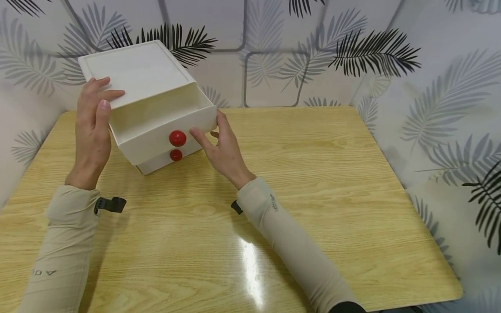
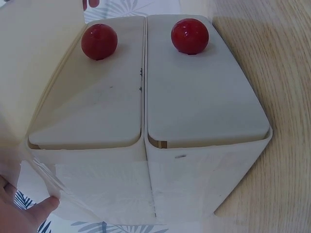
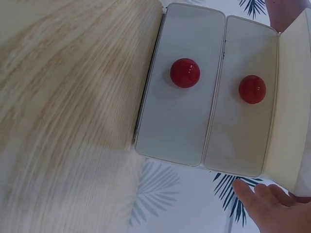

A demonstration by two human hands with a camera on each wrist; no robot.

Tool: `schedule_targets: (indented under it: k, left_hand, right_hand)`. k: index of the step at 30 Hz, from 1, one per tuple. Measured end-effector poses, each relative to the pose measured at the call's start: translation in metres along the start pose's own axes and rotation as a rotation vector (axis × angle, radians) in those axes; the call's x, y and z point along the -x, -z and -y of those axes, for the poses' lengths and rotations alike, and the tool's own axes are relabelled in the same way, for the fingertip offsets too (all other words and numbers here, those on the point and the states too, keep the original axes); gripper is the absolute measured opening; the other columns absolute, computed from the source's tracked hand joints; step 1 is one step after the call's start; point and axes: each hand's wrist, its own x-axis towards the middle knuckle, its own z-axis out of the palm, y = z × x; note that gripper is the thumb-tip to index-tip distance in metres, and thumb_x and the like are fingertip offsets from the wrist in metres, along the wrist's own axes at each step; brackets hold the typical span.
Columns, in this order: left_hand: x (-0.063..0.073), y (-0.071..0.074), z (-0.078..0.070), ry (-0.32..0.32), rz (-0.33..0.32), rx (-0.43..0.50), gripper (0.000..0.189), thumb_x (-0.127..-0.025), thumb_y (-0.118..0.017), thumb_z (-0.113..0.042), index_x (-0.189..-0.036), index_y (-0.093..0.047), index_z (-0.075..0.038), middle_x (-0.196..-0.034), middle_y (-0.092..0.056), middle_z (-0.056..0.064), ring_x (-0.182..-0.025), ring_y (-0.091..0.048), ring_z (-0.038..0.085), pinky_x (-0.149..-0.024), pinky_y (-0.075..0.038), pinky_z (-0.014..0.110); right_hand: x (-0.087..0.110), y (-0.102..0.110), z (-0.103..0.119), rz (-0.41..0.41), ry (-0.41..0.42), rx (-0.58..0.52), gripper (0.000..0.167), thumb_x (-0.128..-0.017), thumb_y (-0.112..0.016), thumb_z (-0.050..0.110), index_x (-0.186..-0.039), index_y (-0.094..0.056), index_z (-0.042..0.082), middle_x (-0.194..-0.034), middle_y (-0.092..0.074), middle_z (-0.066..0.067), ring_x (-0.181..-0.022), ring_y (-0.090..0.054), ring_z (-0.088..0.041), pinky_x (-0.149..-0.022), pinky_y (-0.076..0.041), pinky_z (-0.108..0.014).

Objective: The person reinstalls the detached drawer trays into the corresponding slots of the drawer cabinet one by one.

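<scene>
A white drawer box [image 1: 137, 65] stands at the back left of the table, turned at an angle. Its top drawer [image 1: 156, 126] is pulled out, and the part of its inside that shows holds nothing. Red round knobs [image 1: 178, 138] stick out at the front. My left hand [image 1: 93, 126] lies against the box's left side, its fingers extended over the top edge. With thumb in front and fingers round the side, my right hand [image 1: 225, 152] grips the drawer's right front corner. Two flush fronts with red knobs [image 2: 190, 36] show in both wrist views, beside a cream panel [image 3: 291, 102].
The wood-grain table [image 1: 313, 174] reaches well to the right of the box and toward me. Behind it and to the right stand surfaces covered in a leaf pattern [image 1: 375, 52]. Light glares off the tabletop near the front.
</scene>
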Motion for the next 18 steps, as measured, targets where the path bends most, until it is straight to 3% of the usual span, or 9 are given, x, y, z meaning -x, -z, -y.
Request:
schedule_targets:
  k: [6,12,18]
  left_hand:
    - [0.0,-0.001,0.001,0.011,0.001,0.012,0.047,-0.105,-0.038,-0.027,-0.127,-0.067,0.004,-0.157,-0.051,0.01,-0.158,-0.028,0.015,-0.129,-0.012,0.03]
    - [0.002,-0.001,0.003,0.037,0.01,0.021,0.047,-0.105,-0.038,-0.027,-0.127,-0.068,0.003,-0.158,-0.05,0.01,-0.158,-0.027,0.013,-0.129,-0.011,0.029]
    - [0.002,0.0,0.0,0.021,0.013,0.013,0.047,-0.106,-0.037,-0.026,-0.128,-0.067,0.003,-0.158,-0.049,0.011,-0.159,-0.026,0.014,-0.129,-0.011,0.029]
  right_hand:
    - [-0.005,-0.002,-0.002,0.001,0.013,0.026,0.066,-0.104,-0.062,0.032,-0.159,-0.033,0.011,-0.148,-0.052,-0.01,-0.138,-0.05,-0.021,-0.113,-0.048,-0.047]
    - [-0.007,-0.005,-0.007,0.012,-0.035,0.023,0.065,-0.105,-0.06,0.036,-0.161,-0.032,0.014,-0.151,-0.049,-0.007,-0.143,-0.045,-0.016,-0.115,-0.047,-0.044]
    - [-0.012,-0.007,-0.01,0.013,-0.053,0.029,0.066,-0.105,-0.058,0.04,-0.161,-0.032,0.017,-0.153,-0.049,-0.004,-0.145,-0.045,-0.015,-0.115,-0.046,-0.044]
